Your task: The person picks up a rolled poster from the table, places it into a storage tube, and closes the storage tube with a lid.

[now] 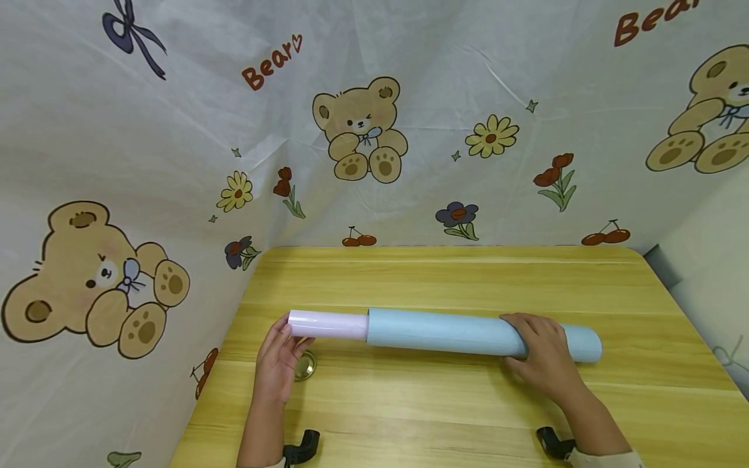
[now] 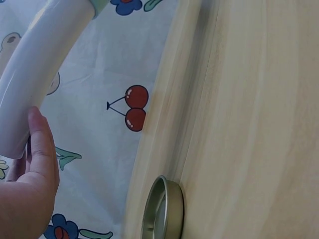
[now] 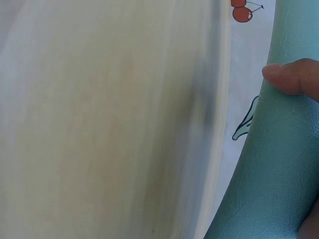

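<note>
A long light-blue tube (image 1: 433,330) is held level above the wooden table in the head view. Out of its left end sticks a narrower, glossy pale-pink tube (image 1: 329,324). My left hand (image 1: 277,357) holds the pink tube's free end, thumb and fingers about it; the left wrist view shows that tube (image 2: 42,64) as whitish. Over the right part of the blue tube my right hand (image 1: 541,354) lies gripping it. The right wrist view shows a thumb (image 3: 289,77) across its textured surface. A shallow round gold metal lid (image 1: 305,366) stands beside the left hand, partly hidden.
The yellow wood table (image 1: 409,403) reaches under both arms. Behind it and on the left hangs a white cloth (image 1: 433,52) printed with bears, flowers and cherries. Black wrist mounts (image 1: 302,447) show at the lower edge.
</note>
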A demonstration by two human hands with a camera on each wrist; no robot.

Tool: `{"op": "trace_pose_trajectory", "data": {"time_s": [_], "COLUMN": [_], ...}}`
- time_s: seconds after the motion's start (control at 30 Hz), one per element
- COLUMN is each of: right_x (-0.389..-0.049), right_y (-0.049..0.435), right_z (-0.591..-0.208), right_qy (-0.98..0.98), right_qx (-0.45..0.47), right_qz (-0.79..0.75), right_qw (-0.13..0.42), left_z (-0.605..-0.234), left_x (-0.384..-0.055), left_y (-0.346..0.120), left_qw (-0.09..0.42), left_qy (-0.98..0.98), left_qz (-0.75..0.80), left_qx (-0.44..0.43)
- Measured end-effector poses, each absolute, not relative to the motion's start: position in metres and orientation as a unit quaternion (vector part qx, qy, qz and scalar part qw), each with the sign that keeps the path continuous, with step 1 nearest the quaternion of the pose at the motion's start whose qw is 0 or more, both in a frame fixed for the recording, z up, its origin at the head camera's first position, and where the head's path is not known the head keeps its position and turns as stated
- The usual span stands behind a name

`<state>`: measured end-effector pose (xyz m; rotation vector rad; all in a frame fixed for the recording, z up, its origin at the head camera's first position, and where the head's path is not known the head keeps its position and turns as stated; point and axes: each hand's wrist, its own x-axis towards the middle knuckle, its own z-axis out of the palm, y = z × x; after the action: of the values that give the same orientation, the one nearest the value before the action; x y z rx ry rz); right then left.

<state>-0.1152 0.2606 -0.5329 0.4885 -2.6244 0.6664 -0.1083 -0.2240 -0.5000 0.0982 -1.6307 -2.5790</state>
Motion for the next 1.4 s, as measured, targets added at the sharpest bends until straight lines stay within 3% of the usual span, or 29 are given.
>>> {"op": "trace_pose_trajectory", "data": {"time_s": [1.4], "right_x": [-0.114], "right_y": [0.248], "right_z": [-0.531], "right_qy": [-0.935], "right_qx": [0.175], "right_qz": [0.239], "right_qw": [0.196], "left_z": [-0.506], "left_x": [-0.109], "left_y": [-0.209], "left_qw": [0.023], "left_qy": [-0.583], "left_qz": [-0.810], "left_qx": [0.053]}}
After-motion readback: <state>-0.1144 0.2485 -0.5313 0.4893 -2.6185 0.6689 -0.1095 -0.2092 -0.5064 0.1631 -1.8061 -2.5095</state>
